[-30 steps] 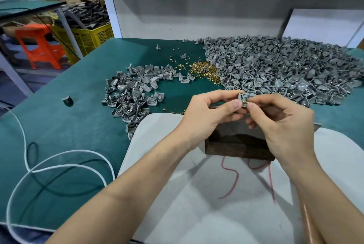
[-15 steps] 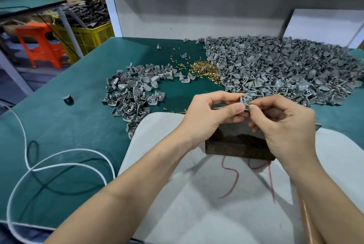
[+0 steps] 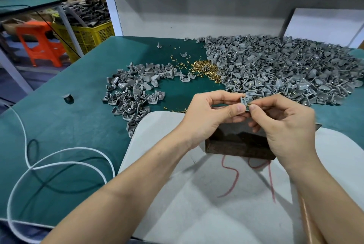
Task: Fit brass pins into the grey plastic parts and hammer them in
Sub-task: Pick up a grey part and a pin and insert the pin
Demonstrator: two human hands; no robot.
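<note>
Left hand (image 3: 206, 113): thumb and forefinger pinch one grey part (image 3: 245, 100), above the dark block (image 3: 236, 145).
Right hand (image 3: 283, 125): fingertips pinch a brass pin (image 3: 249, 104) at the part's right edge.
Pin axis: too small to tell.

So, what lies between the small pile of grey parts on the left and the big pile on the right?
In the head view, a heap of brass pins lies there on the green mat, with a few stray grey parts beside it.
</note>
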